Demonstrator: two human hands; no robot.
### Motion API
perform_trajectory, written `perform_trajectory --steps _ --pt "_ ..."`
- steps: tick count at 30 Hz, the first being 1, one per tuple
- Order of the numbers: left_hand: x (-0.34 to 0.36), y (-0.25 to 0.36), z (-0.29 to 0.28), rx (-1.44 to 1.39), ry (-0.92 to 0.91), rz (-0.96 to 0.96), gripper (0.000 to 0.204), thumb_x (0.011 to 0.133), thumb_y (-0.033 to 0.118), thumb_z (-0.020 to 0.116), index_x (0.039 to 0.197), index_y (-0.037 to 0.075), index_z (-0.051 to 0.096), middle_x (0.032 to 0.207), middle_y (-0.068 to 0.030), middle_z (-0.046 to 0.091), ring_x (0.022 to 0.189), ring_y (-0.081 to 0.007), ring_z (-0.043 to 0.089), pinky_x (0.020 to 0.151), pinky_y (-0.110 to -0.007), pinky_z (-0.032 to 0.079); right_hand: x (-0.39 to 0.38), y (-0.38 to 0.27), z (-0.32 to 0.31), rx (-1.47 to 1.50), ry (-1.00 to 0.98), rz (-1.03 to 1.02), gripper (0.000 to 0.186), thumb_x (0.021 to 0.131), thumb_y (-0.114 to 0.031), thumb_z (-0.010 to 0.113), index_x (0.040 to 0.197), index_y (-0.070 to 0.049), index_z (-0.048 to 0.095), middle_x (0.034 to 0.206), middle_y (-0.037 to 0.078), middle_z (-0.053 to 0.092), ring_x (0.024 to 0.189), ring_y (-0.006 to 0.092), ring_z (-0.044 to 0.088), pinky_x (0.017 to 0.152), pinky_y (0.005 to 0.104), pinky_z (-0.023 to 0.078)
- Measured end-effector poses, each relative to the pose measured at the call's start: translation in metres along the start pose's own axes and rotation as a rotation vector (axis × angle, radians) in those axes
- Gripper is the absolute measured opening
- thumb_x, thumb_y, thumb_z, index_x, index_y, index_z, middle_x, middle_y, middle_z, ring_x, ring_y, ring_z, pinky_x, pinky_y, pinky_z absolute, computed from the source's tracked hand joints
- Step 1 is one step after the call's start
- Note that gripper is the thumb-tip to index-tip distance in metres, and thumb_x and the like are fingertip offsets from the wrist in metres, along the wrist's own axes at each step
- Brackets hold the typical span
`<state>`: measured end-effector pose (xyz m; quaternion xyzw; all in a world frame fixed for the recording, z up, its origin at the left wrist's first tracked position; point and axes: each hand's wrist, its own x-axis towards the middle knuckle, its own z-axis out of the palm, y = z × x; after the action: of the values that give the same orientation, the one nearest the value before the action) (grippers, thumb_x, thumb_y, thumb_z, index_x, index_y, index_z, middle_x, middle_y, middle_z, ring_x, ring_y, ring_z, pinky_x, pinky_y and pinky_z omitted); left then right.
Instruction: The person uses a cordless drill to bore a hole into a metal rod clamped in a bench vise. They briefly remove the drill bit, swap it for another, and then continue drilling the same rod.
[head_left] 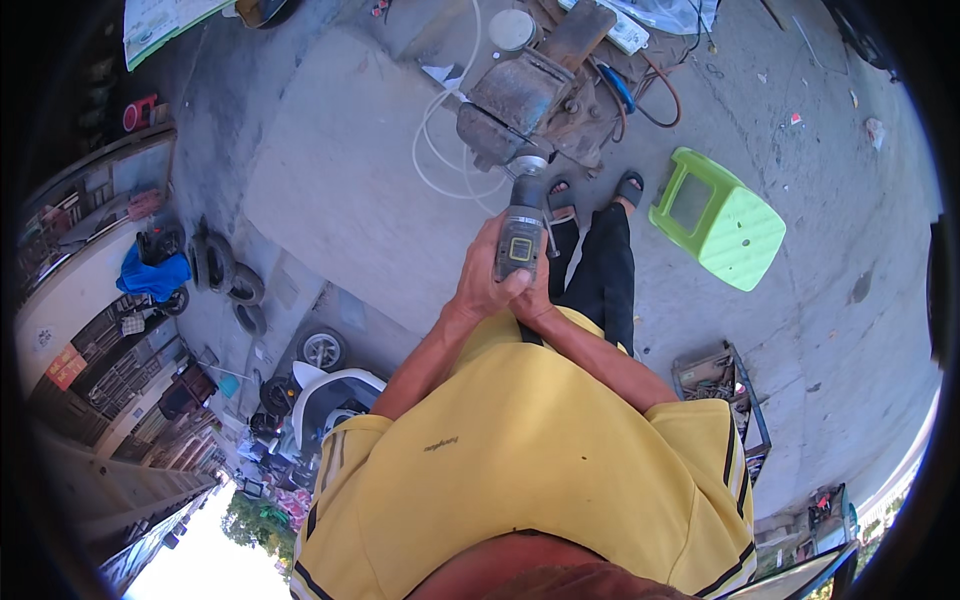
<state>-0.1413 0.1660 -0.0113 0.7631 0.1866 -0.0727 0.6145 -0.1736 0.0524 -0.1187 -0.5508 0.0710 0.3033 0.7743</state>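
My left hand [474,284] and right hand [538,300] are together in front of my yellow shirt [540,455], the fingers of both wrapped firmly about the power drill [520,240]. I have it pointed away from me, its nose up at the round metal piece [530,163] on the near end of the rusty vise [520,100]. Of the work, I'd judge the setting-up done: the drill is in my grip and lined up with that piece. Being finished is another matter, since I haven't let go and the drill hasn't been drawn clear of the vise. How deep it has gone, if it has bitten at all, I honestly can't tell, because the drill's own body covers the meeting point from up here. A clear hose [428,140] loops over the concrete floor [345,190] left of the vise. The green stool [735,225] lies tipped over to my right, and a tray of tools [712,380] sits nearer, beside my right elbow.
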Motion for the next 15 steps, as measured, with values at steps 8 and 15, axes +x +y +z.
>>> perform_trajectory --steps 8,15 --pt "0.0 0.0 0.006 -0.013 0.012 0.037 0.094 0.076 0.073 0.064 0.133 -0.001 0.055 0.117 -0.0194 0.063 0.109 -0.0353 0.062 0.097 -0.045 0.048 0.001 -0.014 -0.004 -0.017 0.001 -0.02 0.035 0.088 -0.012 0.074 0.119 -0.006 0.059 0.106 0.001 0.063 0.092 0.0122 0.06 0.082 0.0309 0.053" --pt "-0.001 0.0 0.012 -0.034 0.051 0.043 0.092 0.078 0.071 0.065 0.134 -0.001 0.054 0.12 -0.0194 0.063 0.111 -0.0352 0.061 0.099 -0.045 0.046 0.0 -0.025 -0.008 -0.037 0.007 -0.035 0.034 0.088 -0.011 0.074 0.118 -0.006 0.059 0.106 0.002 0.063 0.091 0.0122 0.06 0.082 0.0311 0.053"
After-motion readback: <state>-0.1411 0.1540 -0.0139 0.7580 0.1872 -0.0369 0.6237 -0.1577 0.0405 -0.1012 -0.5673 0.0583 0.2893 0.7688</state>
